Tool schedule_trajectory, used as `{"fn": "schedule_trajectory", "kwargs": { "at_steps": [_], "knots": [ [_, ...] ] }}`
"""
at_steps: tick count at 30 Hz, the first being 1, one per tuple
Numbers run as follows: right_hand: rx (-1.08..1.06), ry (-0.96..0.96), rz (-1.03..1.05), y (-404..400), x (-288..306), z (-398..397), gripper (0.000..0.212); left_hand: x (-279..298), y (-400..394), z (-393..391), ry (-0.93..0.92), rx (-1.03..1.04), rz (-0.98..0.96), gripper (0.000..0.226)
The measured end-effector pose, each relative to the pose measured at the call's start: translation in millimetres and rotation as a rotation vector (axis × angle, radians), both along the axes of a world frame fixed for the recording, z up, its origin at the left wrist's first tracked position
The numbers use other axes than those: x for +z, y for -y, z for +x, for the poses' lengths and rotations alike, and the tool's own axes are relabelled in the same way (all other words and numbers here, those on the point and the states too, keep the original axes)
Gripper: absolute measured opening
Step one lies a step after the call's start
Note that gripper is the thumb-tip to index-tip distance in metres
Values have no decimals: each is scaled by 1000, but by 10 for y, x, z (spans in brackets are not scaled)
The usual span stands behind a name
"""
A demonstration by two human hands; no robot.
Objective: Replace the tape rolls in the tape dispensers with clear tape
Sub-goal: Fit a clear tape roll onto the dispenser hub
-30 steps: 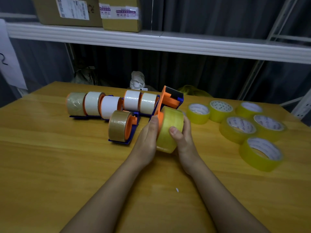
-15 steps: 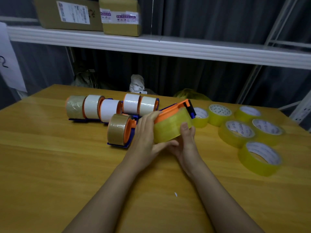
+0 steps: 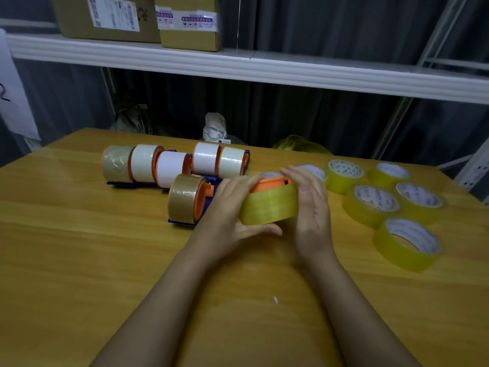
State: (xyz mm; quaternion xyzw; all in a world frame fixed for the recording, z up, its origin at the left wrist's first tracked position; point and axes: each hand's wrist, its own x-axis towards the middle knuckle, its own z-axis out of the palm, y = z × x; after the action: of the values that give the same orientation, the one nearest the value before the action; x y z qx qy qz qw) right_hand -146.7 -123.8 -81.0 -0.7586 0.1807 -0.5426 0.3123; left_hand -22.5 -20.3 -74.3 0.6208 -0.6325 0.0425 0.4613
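I'm seating the clear tape roll (image 3: 270,207) on its dispenser (image 3: 270,183), left hand (image 3: 230,207) gripping it, right hand (image 3: 309,205) open-fingered against it; next, press it home.

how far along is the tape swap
Early. In hand: both hands, left and right, seat a clear roll on one orange dispenser. Left: six dispensers hold white or brown rolls. Spare clear rolls wait at the right.

Bare forearms, no sleeves, no rings
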Motion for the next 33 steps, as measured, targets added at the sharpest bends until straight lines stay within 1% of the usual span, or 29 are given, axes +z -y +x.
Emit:
{"fn": "schedule_trajectory", "kwargs": {
  "at_steps": [3, 6, 9, 12, 14, 17, 19, 22, 27, 30, 33],
  "knots": [
    [181, 95, 139, -26, 9, -3, 39, 7, -7, -39, 62, -87, 30, 83],
    [154, 134, 205, -41, 3, -4, 32, -25, 8, -38, 31, -116, 34, 86],
    [110, 172, 219, -51, 3, 8, 32, -47, 25, -52, -121, -125, 60, 90],
    [110, 200, 224, -84, -27, 46, 30, -79, 61, -92, -247, -107, -22, 84],
    [109, 214, 204, -108, -50, 73, 29, -121, 109, -124, -329, -52, -109, 81],
    [113, 213, 157, -155, -71, 113, 29, -182, 168, -166, -415, 64, -265, 61],
    [112, 201, 129, -175, -79, 127, 29, -218, 176, -170, -475, 98, -313, 50],
    [113, 197, 126, -173, -83, 138, 29, -247, 179, -161, -482, 108, -324, 46],
    [99, 221, 118, -187, -109, 140, 33, -257, 189, -165, -478, 115, -363, 51],
    [93, 221, 110, -192, -119, 145, 38, -255, 188, -164, -444, 111, -387, 49],
    [90, 228, 116, -193, -112, 152, 38, -260, 195, -151, -452, 106, -381, 48]
  ]
}}
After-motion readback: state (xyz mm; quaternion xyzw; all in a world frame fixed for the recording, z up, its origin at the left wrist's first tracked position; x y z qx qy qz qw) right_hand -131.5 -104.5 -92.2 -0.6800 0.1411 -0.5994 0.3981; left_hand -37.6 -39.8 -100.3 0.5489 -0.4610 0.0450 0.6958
